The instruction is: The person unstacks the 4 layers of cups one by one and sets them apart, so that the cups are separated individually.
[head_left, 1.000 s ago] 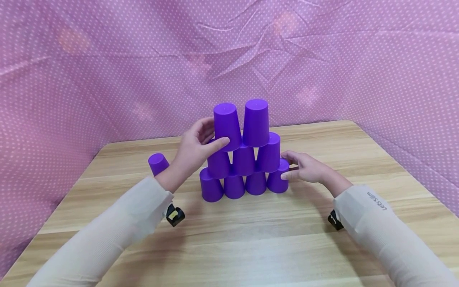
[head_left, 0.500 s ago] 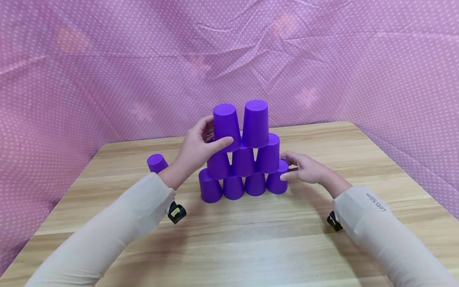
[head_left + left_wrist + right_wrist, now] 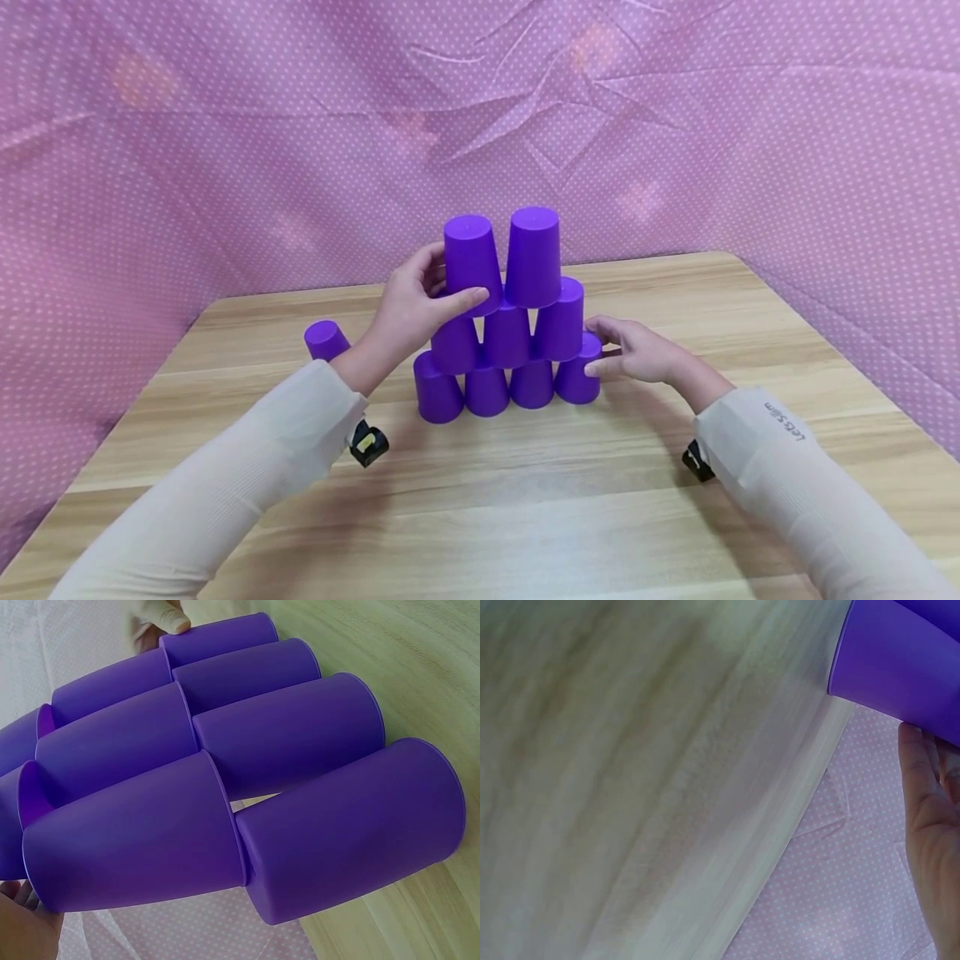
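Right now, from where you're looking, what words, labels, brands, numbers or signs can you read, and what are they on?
"Let's S..m": on the cuff of the right sleeve, upside down in the head view; the middle letters of the second word are too small to be sure of, perhaps "Slim".
Purple cups: no readable text.
Left sleeve: none visible.
Black wrist gadgets: no lettering I can make out.

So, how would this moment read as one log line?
Left hand: holds top-left cup; right hand: touches bottom-right cup; lone cup: left of stack
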A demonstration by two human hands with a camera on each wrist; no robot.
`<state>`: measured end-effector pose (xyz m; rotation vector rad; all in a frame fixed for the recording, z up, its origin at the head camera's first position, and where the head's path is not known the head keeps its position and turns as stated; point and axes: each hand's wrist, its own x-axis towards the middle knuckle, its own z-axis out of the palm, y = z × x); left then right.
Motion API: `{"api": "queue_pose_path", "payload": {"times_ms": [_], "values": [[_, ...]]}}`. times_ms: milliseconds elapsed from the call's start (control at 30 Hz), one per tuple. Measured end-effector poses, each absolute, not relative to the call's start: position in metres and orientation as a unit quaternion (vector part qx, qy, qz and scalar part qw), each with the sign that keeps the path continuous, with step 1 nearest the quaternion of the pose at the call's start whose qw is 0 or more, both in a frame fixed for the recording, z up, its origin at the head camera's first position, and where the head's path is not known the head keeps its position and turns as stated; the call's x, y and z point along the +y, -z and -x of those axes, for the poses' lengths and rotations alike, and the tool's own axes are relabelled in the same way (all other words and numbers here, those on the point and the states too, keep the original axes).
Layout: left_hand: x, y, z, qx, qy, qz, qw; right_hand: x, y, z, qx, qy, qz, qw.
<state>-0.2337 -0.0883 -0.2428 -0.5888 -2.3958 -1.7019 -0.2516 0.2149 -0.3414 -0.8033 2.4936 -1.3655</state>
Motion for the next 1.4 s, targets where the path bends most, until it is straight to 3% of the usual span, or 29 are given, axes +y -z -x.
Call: {"api": "queue_pose_path", "payload": {"times_ms": [1400], "values": [[-0.0928,0.2419,0.2329,-0.789,0.567,0.2,0.127,0.2156,0.3403,0.2514,0.84,0.463,0.264,0.1]]}}
